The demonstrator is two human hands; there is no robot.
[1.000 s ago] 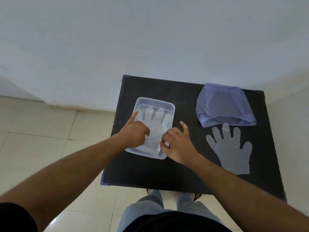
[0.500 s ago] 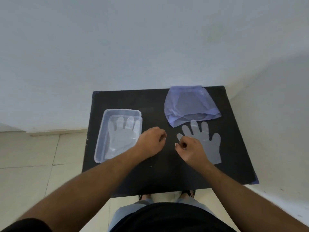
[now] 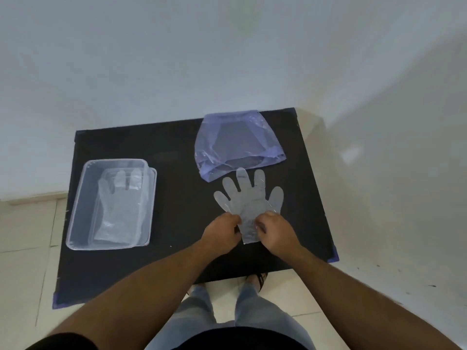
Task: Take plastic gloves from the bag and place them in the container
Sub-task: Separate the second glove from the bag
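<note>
Both hands have left the container since a second ago and now meet at the loose glove near the bench's right side. I see my left hand and right hand facing each other over the cuff end of a clear plastic glove, which lies flat on the black bench with its five digits spread and pointing toward the far edge. On each hand the fingers are curled together and pinched on the cuff's two sides. Just beyond the glove's fingertips, touching or nearly touching them, sits a translucent purple bag by the far edge, its mouth facing the glove. Well apart, toward the left edge, a clear rectangular container holds another plastic glove lying flat inside, digits toward the far wall. Pale floor tiles show to the left of the bench.
</note>
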